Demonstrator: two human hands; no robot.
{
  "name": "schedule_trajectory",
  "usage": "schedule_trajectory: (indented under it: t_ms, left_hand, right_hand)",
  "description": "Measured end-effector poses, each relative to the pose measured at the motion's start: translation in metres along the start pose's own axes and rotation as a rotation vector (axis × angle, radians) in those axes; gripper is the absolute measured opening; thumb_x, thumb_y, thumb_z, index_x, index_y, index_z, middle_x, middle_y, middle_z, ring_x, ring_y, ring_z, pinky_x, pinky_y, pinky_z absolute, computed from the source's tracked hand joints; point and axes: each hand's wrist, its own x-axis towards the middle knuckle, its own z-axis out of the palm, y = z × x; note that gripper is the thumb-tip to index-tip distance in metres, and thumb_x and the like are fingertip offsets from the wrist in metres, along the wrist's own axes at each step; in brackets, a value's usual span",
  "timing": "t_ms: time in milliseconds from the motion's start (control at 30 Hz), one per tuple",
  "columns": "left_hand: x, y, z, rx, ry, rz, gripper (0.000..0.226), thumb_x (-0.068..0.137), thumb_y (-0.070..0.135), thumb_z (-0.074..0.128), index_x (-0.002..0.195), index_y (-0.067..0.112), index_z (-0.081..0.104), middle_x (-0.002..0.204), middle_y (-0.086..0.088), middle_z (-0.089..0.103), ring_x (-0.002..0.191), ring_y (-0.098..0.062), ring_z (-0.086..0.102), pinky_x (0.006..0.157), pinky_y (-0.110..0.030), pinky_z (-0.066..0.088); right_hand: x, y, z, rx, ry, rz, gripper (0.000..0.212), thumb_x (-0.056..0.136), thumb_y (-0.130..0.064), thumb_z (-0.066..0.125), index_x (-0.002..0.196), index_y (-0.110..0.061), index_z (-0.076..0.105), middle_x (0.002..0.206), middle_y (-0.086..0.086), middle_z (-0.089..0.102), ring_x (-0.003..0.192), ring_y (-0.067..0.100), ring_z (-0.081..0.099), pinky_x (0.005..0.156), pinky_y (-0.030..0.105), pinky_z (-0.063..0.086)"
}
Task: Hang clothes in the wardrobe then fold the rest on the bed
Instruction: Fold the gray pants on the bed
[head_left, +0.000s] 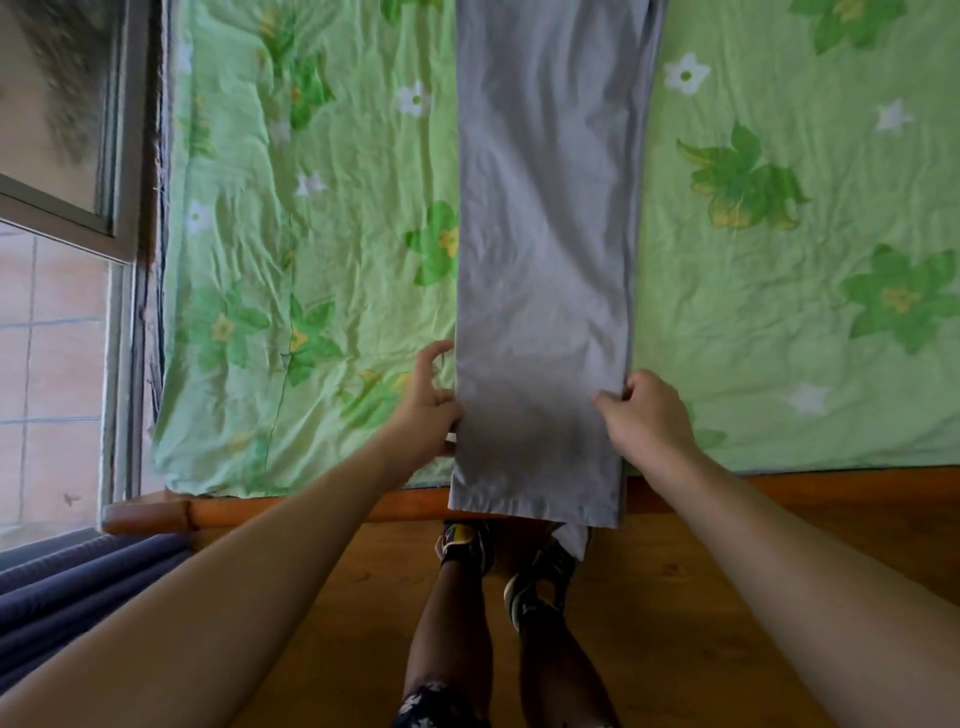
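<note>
Floral bedsheet (779, 364), smooth grey trousers (545, 260) lengthwise, right hand (649, 410) pinching one edge, left hand (428, 400) spread against other

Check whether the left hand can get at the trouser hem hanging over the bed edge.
Probably yes: the left hand is at the grey trousers' left edge, and the hem hangs just nearer, with nothing between.

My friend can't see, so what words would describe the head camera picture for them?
Grey trousers lie lengthwise on a green flowered bedsheet, hems hanging over the bed's wooden edge. The right hand grips their right side; the left hand is at their left side.
</note>
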Motion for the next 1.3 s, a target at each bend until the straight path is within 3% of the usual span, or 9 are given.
schedule_trajectory:
  t_ms: [167, 267, 333, 467, 667, 800, 1000, 1100, 1300]
  left_hand:
    - [-0.004, -0.019, -0.008, 0.387, 0.049, 0.335, 0.063, 0.085, -0.02, 0.038, 0.115, 0.026, 0.069, 0.123, -0.001, 0.062, 0.1, -0.019, 0.068, 0.073, -0.034, 0.06]
    - [0.002, -0.02, -0.01, 1.026, 0.169, 0.826, 0.043, 0.081, -0.013, 0.063, 0.117, 0.01, 0.071, 0.116, -0.007, 0.067, 0.103, -0.03, 0.064, 0.08, -0.039, 0.058]
    - [0.005, -0.018, -0.009, 1.165, 0.194, 0.939, 0.031, 0.082, -0.001, 0.067, 0.111, 0.009, 0.072, 0.106, -0.008, 0.068, 0.092, -0.033, 0.063, 0.066, -0.043, 0.058]
    - [0.017, -0.006, -0.008, 1.166, 0.215, 0.944, 0.019, 0.079, 0.014, 0.069, 0.097, 0.012, 0.075, 0.095, -0.014, 0.06, 0.082, -0.035, 0.059, 0.059, -0.045, 0.054]
    - [0.031, 0.058, -0.031, 0.934, 0.049, 1.059, 0.013, 0.087, 0.019, 0.063, 0.091, 0.018, 0.075, 0.112, -0.002, 0.07, 0.113, -0.026, 0.063, 0.092, -0.038, 0.046]
    - [0.077, 0.15, -0.049, 0.419, -0.033, 0.679, 0.012, 0.079, 0.01, 0.062, 0.077, 0.02, 0.068, 0.077, 0.017, 0.066, 0.074, 0.009, 0.057, 0.069, -0.021, 0.048]
    - [0.184, 0.221, -0.046, -0.211, -0.21, -0.054, 0.037, 0.096, 0.045, 0.059, 0.113, 0.013, 0.069, 0.103, -0.006, 0.069, 0.086, -0.018, 0.063, 0.078, -0.034, 0.057]
    - [0.191, 0.186, -0.036, -0.254, -0.246, -0.129, 0.039, 0.097, 0.02, 0.061, 0.129, -0.002, 0.059, 0.115, -0.012, 0.072, 0.097, -0.022, 0.072, 0.076, -0.037, 0.061]
    - [0.181, 0.147, -0.038, -0.028, -0.103, 0.077, 0.033, 0.087, 0.004, 0.074, 0.118, 0.003, 0.065, 0.109, -0.013, 0.074, 0.101, -0.028, 0.07, 0.085, -0.039, 0.06]
  right_hand:
    - [-0.012, 0.01, -0.013, 0.292, -0.089, -0.178, 0.043, 0.087, 0.003, 0.051, 0.108, -0.034, 0.046, 0.084, 0.004, 0.063, 0.062, 0.02, 0.056, 0.055, 0.03, 0.04]
    - [-0.013, 0.023, -0.02, 0.025, -0.151, -0.571, 0.057, 0.082, 0.016, 0.047, 0.121, -0.02, 0.067, 0.114, 0.002, 0.066, 0.094, 0.015, 0.061, 0.082, 0.019, 0.047]
    - [-0.006, 0.031, -0.023, -0.338, 0.0, -0.901, 0.049, 0.083, 0.011, 0.049, 0.125, -0.008, 0.065, 0.11, 0.008, 0.062, 0.1, 0.029, 0.056, 0.082, 0.038, 0.05]
    - [0.009, 0.032, -0.027, -0.661, 0.25, -1.16, 0.023, 0.084, -0.002, 0.063, 0.105, -0.009, 0.068, 0.097, 0.013, 0.054, 0.086, 0.035, 0.051, 0.068, 0.044, 0.041]
    - [0.025, -0.026, -0.062, -0.51, 0.123, -1.294, 0.017, 0.089, -0.022, 0.058, 0.092, -0.013, 0.072, 0.112, 0.01, 0.071, 0.132, 0.032, 0.054, 0.116, 0.059, 0.029]
    - [0.07, -0.105, -0.097, 0.17, -0.034, -0.792, 0.029, 0.099, -0.032, 0.055, 0.079, -0.012, 0.064, 0.069, -0.002, 0.063, 0.067, 0.006, 0.054, 0.066, 0.037, 0.047]
    - [0.182, -0.183, -0.104, 0.834, -0.465, 0.104, 0.045, 0.098, -0.053, 0.054, 0.116, -0.016, 0.07, 0.107, 0.005, 0.077, 0.092, 0.019, 0.075, 0.07, 0.032, 0.06]
    - [0.181, -0.16, -0.087, 0.809, -0.578, 0.209, 0.044, 0.092, -0.043, 0.064, 0.122, -0.011, 0.069, 0.113, 0.012, 0.075, 0.097, 0.025, 0.074, 0.068, 0.035, 0.062]
    - [0.166, -0.128, -0.079, 0.589, -0.264, -0.076, 0.035, 0.077, -0.005, 0.079, 0.111, -0.006, 0.072, 0.1, 0.009, 0.078, 0.087, 0.02, 0.075, 0.074, 0.03, 0.059]
